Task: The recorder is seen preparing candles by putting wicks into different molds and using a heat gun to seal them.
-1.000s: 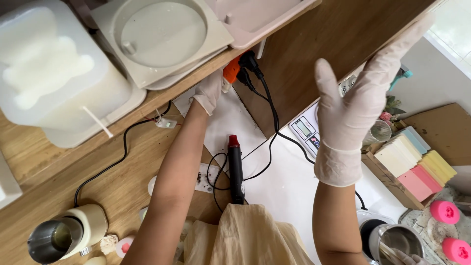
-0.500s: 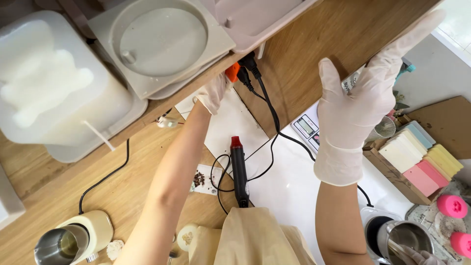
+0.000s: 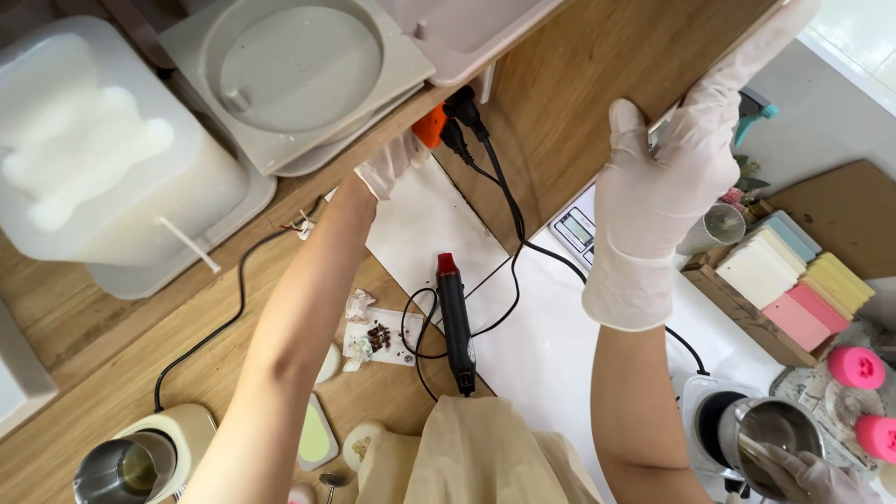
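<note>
My left hand, in a pale glove, reaches up under the edge of the wooden shelf and touches an orange socket block with black plugs in it. Its fingertips are hidden by the shelf edge. My right hand, also gloved, is raised with fingers spread and holds nothing. Its index finger lies along the shelf's right edge. A black heat gun with a red tip lies on the white table between my arms, its cable looping to the plugs.
On the shelf sit a translucent white container and a beige round mould. A digital scale, a box of coloured bars and pink moulds lie to the right. Another gloved hand is at a metal pitcher. A cream melter stands bottom left.
My right hand has risen and its index finger now lies against the shelf edge. The view has shifted, showing more small items on the wooden table by my left arm.
</note>
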